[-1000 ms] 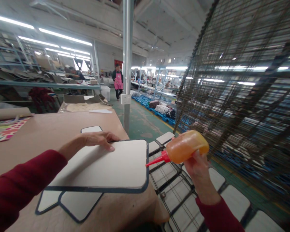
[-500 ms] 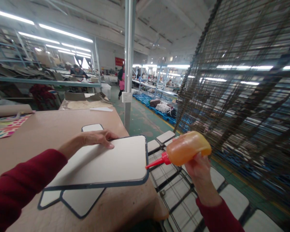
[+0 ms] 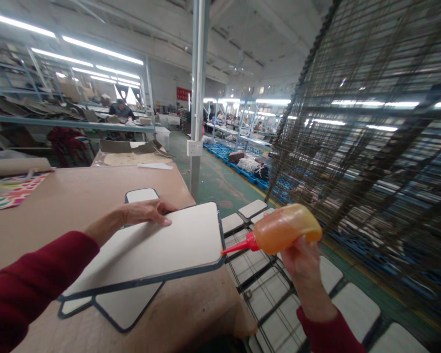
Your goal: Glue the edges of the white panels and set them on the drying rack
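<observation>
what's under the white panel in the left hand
Past its edges, parts of other dark-edged white panels show on the brown tabletop. The held panel covers the rest, so their number cannot be told.

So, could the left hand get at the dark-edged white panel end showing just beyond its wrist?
Probably yes: nothing visible stands between the left hand and that panel end, though the hand, gripping the larger white panel, would likely have to let go first.
</observation>
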`<act>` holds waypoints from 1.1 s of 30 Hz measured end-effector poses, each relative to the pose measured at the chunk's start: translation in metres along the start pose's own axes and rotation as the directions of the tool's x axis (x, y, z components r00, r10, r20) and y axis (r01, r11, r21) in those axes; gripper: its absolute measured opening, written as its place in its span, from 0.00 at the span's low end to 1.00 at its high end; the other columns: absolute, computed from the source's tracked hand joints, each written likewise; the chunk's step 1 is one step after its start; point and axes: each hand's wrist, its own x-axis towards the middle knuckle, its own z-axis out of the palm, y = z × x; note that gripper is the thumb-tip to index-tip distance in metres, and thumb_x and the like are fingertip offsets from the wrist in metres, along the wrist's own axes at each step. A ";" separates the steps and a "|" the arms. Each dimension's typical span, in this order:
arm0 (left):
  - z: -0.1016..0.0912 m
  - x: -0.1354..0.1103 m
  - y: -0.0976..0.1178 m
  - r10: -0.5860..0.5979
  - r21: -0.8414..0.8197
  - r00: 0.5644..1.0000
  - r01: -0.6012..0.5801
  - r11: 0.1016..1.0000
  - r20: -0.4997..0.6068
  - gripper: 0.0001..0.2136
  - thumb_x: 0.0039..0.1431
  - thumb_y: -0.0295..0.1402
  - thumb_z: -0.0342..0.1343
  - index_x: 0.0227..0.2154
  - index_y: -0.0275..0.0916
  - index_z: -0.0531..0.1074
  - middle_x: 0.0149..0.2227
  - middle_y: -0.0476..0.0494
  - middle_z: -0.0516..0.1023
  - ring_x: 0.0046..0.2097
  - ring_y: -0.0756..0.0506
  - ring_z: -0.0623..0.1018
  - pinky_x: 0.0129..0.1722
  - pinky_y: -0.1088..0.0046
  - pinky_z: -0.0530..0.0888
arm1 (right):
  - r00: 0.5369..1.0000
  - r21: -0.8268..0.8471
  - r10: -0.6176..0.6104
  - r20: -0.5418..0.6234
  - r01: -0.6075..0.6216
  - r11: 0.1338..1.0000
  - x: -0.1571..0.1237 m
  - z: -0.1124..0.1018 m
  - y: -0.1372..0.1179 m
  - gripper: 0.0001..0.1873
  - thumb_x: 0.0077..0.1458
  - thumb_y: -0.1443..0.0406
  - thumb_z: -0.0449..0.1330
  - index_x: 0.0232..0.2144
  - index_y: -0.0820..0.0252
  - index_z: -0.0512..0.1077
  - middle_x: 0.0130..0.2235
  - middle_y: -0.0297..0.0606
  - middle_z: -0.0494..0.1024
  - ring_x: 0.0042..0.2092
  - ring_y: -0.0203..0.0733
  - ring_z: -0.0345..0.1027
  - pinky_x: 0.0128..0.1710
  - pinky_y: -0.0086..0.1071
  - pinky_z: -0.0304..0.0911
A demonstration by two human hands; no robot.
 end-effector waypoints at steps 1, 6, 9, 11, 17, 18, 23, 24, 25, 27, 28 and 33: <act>0.000 0.000 -0.001 -0.001 -0.005 1.000 0.001 1.000 -0.008 0.20 0.45 0.37 0.66 0.44 0.39 0.79 0.37 0.42 0.83 0.39 0.38 0.81 0.38 0.69 0.76 | 1.000 0.003 -0.004 -0.005 0.004 1.000 -0.001 0.000 0.001 0.33 0.34 0.53 0.73 0.46 0.50 0.74 0.42 0.42 0.81 0.44 0.54 0.75 0.54 0.56 0.63; 0.002 -0.002 -0.009 0.014 -0.042 0.997 -0.017 0.999 -0.081 0.21 0.45 0.37 0.66 0.45 0.39 0.78 0.36 0.41 0.83 0.38 0.38 0.81 0.38 0.68 0.76 | 0.996 -0.023 -0.047 -0.070 0.046 0.999 -0.005 -0.004 0.005 0.33 0.36 0.54 0.72 0.48 0.51 0.72 0.42 0.42 0.81 0.41 0.52 0.76 0.48 0.55 0.67; 0.005 -0.003 -0.016 0.033 -0.064 0.994 -0.040 0.997 -0.100 0.20 0.47 0.37 0.65 0.46 0.40 0.78 0.38 0.41 0.83 0.37 0.39 0.81 0.38 0.68 0.76 | 0.990 -0.059 -0.089 -0.111 0.083 0.995 -0.009 -0.006 0.009 0.33 0.38 0.54 0.71 0.48 0.52 0.71 0.44 0.43 0.80 0.42 0.52 0.75 0.47 0.53 0.68; 0.006 -0.003 -0.020 0.045 -0.085 0.993 -0.054 0.995 -0.106 0.21 0.48 0.37 0.64 0.47 0.39 0.77 0.38 0.41 0.83 0.37 0.39 0.81 0.37 0.69 0.76 | 0.985 -0.078 -0.115 -0.127 0.106 0.991 -0.011 -0.006 0.011 0.32 0.40 0.54 0.70 0.48 0.53 0.71 0.45 0.44 0.79 0.45 0.53 0.74 0.48 0.52 0.68; 0.010 0.002 -0.033 0.046 -0.159 0.988 -0.069 0.985 -0.144 0.22 0.50 0.37 0.64 0.50 0.38 0.75 0.40 0.38 0.82 0.39 0.39 0.81 0.37 0.69 0.76 | 0.966 -0.088 -0.192 -0.174 0.179 0.980 -0.015 -0.003 0.016 0.27 0.42 0.57 0.69 0.45 0.57 0.72 0.46 0.44 0.78 0.46 0.52 0.73 0.53 0.53 0.64; 0.011 0.003 -0.035 0.045 -0.170 0.987 -0.072 0.983 -0.153 0.22 0.50 0.37 0.64 0.50 0.38 0.75 0.40 0.38 0.82 0.39 0.39 0.81 0.37 0.70 0.76 | 0.963 -0.087 -0.199 -0.183 0.185 0.979 -0.016 -0.002 0.016 0.26 0.42 0.57 0.69 0.44 0.57 0.72 0.45 0.43 0.78 0.46 0.53 0.73 0.53 0.53 0.63; 0.018 0.006 -0.042 0.052 -0.232 0.982 -0.094 0.968 -0.180 0.22 0.50 0.36 0.64 0.49 0.36 0.75 0.40 0.37 0.82 0.40 0.39 0.81 0.39 0.69 0.76 | 0.946 -0.071 -0.217 -0.241 0.205 0.976 -0.017 0.001 0.020 0.25 0.41 0.59 0.69 0.44 0.56 0.72 0.42 0.40 0.78 0.44 0.51 0.73 0.50 0.50 0.66; 0.019 0.006 -0.044 0.052 -0.243 0.982 -0.096 0.965 -0.180 0.22 0.50 0.36 0.64 0.49 0.36 0.75 0.40 0.37 0.82 0.40 0.39 0.81 0.39 0.69 0.76 | 0.944 -0.071 -0.221 -0.246 0.210 0.975 -0.017 0.001 0.021 0.25 0.41 0.59 0.69 0.44 0.56 0.72 0.41 0.40 0.78 0.43 0.49 0.73 0.49 0.48 0.67; 0.021 0.007 -0.045 0.052 -0.256 0.982 -0.098 0.962 -0.181 0.22 0.50 0.36 0.64 0.49 0.36 0.75 0.40 0.37 0.82 0.39 0.40 0.81 0.39 0.69 0.76 | 0.940 -0.071 -0.227 -0.255 0.216 0.974 -0.017 0.001 0.022 0.25 0.41 0.60 0.69 0.44 0.56 0.72 0.40 0.39 0.78 0.41 0.48 0.73 0.48 0.46 0.67; 0.023 0.008 -0.048 0.054 -0.281 0.980 -0.107 0.954 -0.189 0.22 0.49 0.37 0.65 0.49 0.37 0.75 0.40 0.38 0.82 0.39 0.40 0.81 0.39 0.70 0.76 | 0.928 -0.072 -0.241 -0.285 0.230 0.971 -0.017 0.002 0.024 0.24 0.40 0.61 0.69 0.43 0.56 0.73 0.38 0.37 0.78 0.39 0.44 0.73 0.46 0.41 0.68; 0.024 0.009 -0.050 0.054 -0.293 0.979 -0.111 0.950 -0.196 0.22 0.49 0.37 0.65 0.49 0.37 0.75 0.40 0.38 0.82 0.38 0.41 0.81 0.38 0.70 0.76 | 0.922 -0.071 -0.246 -0.300 0.236 0.969 -0.017 0.002 0.025 0.24 0.40 0.61 0.70 0.43 0.56 0.73 0.38 0.36 0.78 0.38 0.42 0.73 0.46 0.39 0.68; 0.027 0.013 -0.060 0.046 -0.303 0.972 -0.118 0.946 -0.232 0.21 0.49 0.37 0.65 0.47 0.38 0.76 0.41 0.39 0.82 0.38 0.41 0.81 0.37 0.71 0.75 | 0.908 -0.099 -0.272 -0.317 0.254 0.962 -0.016 0.002 0.032 0.22 0.41 0.62 0.68 0.42 0.56 0.73 0.39 0.35 0.77 0.39 0.42 0.72 0.46 0.40 0.67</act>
